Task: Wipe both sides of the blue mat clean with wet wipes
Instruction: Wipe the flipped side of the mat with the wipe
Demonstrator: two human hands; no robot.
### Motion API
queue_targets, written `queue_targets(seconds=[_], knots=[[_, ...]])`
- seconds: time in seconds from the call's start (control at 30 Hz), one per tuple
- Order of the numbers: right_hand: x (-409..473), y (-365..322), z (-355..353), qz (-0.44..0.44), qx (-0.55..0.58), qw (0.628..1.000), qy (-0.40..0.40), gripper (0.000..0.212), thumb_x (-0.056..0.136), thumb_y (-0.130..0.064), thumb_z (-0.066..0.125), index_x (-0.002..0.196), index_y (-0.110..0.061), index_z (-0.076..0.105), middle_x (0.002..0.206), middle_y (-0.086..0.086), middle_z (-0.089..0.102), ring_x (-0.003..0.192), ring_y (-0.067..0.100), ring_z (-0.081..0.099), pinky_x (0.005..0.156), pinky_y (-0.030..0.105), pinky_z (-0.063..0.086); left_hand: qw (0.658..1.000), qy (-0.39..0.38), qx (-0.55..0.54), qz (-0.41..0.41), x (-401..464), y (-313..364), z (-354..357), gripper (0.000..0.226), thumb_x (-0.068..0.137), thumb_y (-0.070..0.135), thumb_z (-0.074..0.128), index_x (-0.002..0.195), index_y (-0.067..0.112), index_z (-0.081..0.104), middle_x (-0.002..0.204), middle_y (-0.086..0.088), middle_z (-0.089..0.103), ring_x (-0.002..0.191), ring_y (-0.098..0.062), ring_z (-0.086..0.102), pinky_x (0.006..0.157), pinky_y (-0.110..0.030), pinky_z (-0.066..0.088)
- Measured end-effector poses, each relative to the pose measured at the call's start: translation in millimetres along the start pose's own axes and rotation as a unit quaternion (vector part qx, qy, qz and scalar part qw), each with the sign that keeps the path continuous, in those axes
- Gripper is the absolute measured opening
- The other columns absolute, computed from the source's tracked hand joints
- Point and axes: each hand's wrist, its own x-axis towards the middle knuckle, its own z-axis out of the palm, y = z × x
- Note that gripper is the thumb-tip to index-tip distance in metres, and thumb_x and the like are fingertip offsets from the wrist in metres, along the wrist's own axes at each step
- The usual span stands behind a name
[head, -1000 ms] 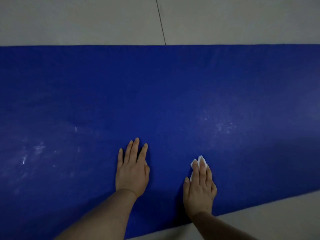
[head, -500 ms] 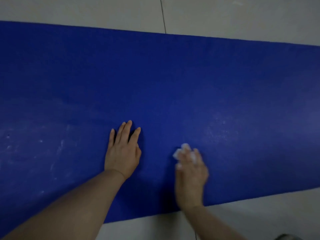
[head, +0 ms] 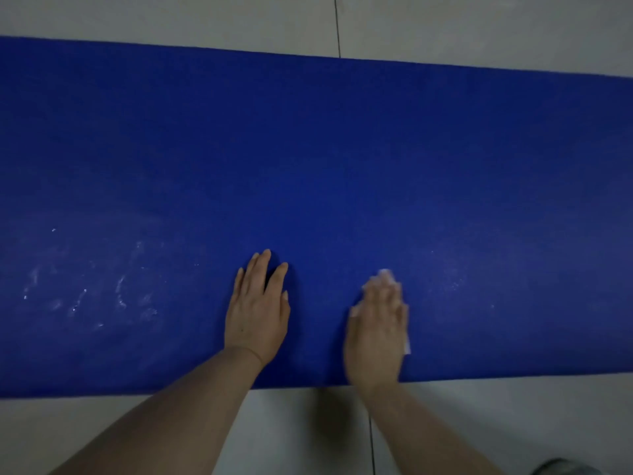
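A long blue mat (head: 308, 159) lies flat across the floor from left to right. My left hand (head: 257, 310) rests flat on it near the front edge, fingers straight. To its right my right hand (head: 376, 330) presses a white wet wipe (head: 387, 275) onto the mat with straight fingers; the hand is blurred. Only the wipe's edges show, beyond the fingertips and at the hand's right side. Whitish smears (head: 85, 293) mark the mat at the left, and fainter specks (head: 452, 282) lie to the right of my right hand.
Pale tiled floor (head: 479, 29) runs behind the mat and in front of it, with a dark grout line (head: 337, 25) crossing under the mat. A bit of dark cloth (head: 565, 467) shows at the bottom right corner.
My right hand with the wipe has slid back toward the mat's front edge and a little right. The view has shifted, so more floor shows in front. My left hand stays flat on the mat.
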Motion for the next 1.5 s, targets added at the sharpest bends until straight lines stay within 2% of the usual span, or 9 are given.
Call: queue_targets(seconds=[0.17,0.4,0.63,0.83,0.93,1.07,1.17,1.3,1.5], knots=[[-22.4,-42.3,7.4,-0.254,0.009,0.965,-0.066,0.052,0.09,-0.027,0.03,0.134,-0.01,0.053,0.146,0.008,0.044,0.132,0.025,0.045,0.11,0.044,0.033,1.0,-0.012,0.011,-0.016,-0.1,2.1,4.7,0.046,0.088,0.011,0.057,0.133,0.007,0.053,0.149,-0.018,0.039,0.14,-0.031,0.033,0.114,-0.046,0.02],[17.4,35.0,-1.6,0.076,0.008,0.997,0.007,0.059,0.097,-0.032,0.012,0.146,-0.005,0.032,0.156,0.012,0.024,0.142,0.03,0.026,0.114,0.048,0.025,1.0,0.007,0.01,0.003,-1.6,-0.3,6.9,0.046,0.086,0.012,0.052,0.131,0.006,0.053,0.145,-0.02,0.043,0.136,-0.034,0.038,0.111,-0.048,0.024],[-26.7,-23.2,13.2,-0.204,-0.008,0.979,-0.03,0.051,0.091,-0.024,0.032,0.14,-0.01,0.034,0.149,0.008,0.036,0.135,0.026,0.037,0.114,0.048,0.027,1.0,0.008,0.014,0.005,-1.0,-0.2,6.3,0.046,0.084,0.013,0.053,0.13,0.006,0.055,0.144,-0.02,0.044,0.135,-0.032,0.038,0.11,-0.047,0.025],[60.9,36.6,-9.5,0.11,0.032,0.993,-0.011,0.051,0.101,-0.016,0.029,0.15,-0.003,0.021,0.159,0.011,0.012,0.146,0.03,0.013,0.118,0.047,0.016,1.0,0.014,-0.003,0.006,-1.4,-1.0,8.3,0.049,0.08,0.007,0.064,0.129,0.006,0.057,0.143,-0.021,0.045,0.134,-0.034,0.041,0.11,-0.048,0.026],[54.8,-18.5,4.9,-0.044,0.008,0.999,0.015,0.053,0.093,-0.014,0.042,0.143,0.003,0.034,0.15,0.019,0.033,0.135,0.035,0.038,0.108,0.049,0.037,1.0,0.019,-0.013,0.01,-2.5,-2.6,9.9,0.052,0.078,0.006,0.068,0.128,0.006,0.056,0.143,-0.021,0.044,0.135,-0.032,0.037,0.113,-0.047,0.026],[64.7,-38.3,11.7,-0.259,-0.013,0.966,-0.013,0.048,0.095,-0.017,0.03,0.141,-0.006,0.04,0.15,0.01,0.037,0.136,0.026,0.038,0.11,0.043,0.03,1.0,0.021,-0.015,0.014,-1.7,-4.1,9.4,0.044,0.086,0.013,0.055,0.13,0.008,0.054,0.144,-0.02,0.042,0.136,-0.028,0.031,0.115,-0.04,0.017],[110.6,9.7,-1.1,-0.078,0.036,0.996,0.007,0.046,0.09,-0.006,0.033,0.135,-0.005,0.043,0.143,0.014,0.042,0.13,0.037,0.042,0.107,0.051,0.037,1.0,0.017,-0.018,0.011,-2.1,-2.7,8.3,0.044,0.091,0.021,0.037,0.13,0.01,0.052,0.145,-0.017,0.042,0.136,-0.029,0.034,0.113,-0.047,0.026],[142.5,27.4,-13.4,0.119,0.045,0.992,0.008,0.048,0.102,-0.015,0.023,0.149,-0.005,0.018,0.159,0.009,0.011,0.146,0.029,0.01,0.118,0.043,0.011,1.0,0.019,-0.018,0.015,-2.2,-3.7,11.0,0.052,0.077,0.006,0.068,0.128,0.007,0.056,0.142,-0.02,0.045,0.133,-0.03,0.035,0.109,-0.052,0.028],[105.3,-57.1,11.3,-0.289,-0.001,0.957,-0.036,0.052,0.098,-0.023,0.021,0.145,-0.006,0.032,0.155,0.007,0.027,0.142,0.026,0.027,0.115,0.042,0.023,1.0,0.007,-0.029,0.009,-0.6,-2.9,8.9,0.054,0.076,0.008,0.066,0.129,0.006,0.055,0.143,-0.02,0.043,0.135,-0.03,0.034,0.114,-0.043,0.02]])
